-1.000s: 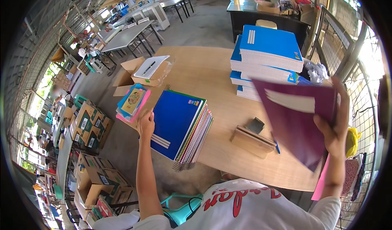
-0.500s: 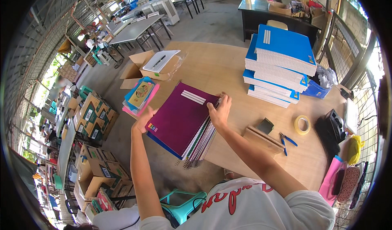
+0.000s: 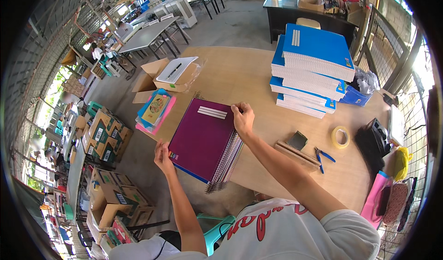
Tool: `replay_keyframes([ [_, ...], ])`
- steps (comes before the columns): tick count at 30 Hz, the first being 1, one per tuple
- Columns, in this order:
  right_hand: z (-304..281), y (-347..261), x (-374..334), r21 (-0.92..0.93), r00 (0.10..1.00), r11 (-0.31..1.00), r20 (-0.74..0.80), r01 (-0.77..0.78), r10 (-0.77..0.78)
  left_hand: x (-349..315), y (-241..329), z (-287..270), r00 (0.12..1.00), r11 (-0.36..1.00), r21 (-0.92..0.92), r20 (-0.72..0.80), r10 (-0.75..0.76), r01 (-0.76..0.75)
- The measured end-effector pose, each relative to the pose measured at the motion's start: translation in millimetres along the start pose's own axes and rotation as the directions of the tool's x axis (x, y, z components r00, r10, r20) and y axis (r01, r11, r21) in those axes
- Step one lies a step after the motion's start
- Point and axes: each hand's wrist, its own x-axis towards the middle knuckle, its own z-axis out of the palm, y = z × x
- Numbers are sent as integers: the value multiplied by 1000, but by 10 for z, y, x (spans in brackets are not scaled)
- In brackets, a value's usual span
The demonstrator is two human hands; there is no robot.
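In front of me a stack of spiral notebooks with a purple-covered notebook on top rests at the near-left table edge, partly overhanging it. Wire coils show down its right side and a blue cover at the bottom. At the top-right corner of the purple cover, my right hand pinches the edge, fingers bent. My left hand is beside the lower-left corner, its fingers loosely bent and slightly apart, with nothing visible in them.
Blue-covered notebooks are piled at the back right. A wooden block, blue-handled pliers and a tape roll lie on the right. At the left edge sit colourful pads and an open cardboard box. A green stool stands below.
My left hand has come off the stack's left side and drawn down. My right hand has moved slightly left, its fingers now bent at the corner. The notebooks sit squarer and turned slightly.
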Motion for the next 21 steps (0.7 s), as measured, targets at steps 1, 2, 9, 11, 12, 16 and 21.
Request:
replay_keyframes([
  [1,-7,-2,-15,-1,1000,1000,4,3,-3,-24,-59,15,998,973,-230,-51,-31,18],
  [2,-17,-4,-37,46,996,996,45,-77,74,-42,-111,12,993,894,-448,-95,-72,22],
  [9,85,111,33,139,991,982,61,-128,121,3,-102,-26,972,941,-279,-75,-222,193],
  [11,59,86,-86,287,993,953,96,-94,69,-32,-119,-315,982,985,-143,-146,-120,100],
  [12,-149,140,-41,392,1000,920,9,-25,23,-92,27,-161,968,990,-141,-244,-66,32],
  [16,-1967,43,-181,-419,918,832,313,365,-245,-620,1735,369,834,965,80,-489,258,-251],
  [21,-2927,255,-843,-853,885,242,461,462,-63,-1053,2573,1731,883,836,-444,175,435,-324],
])
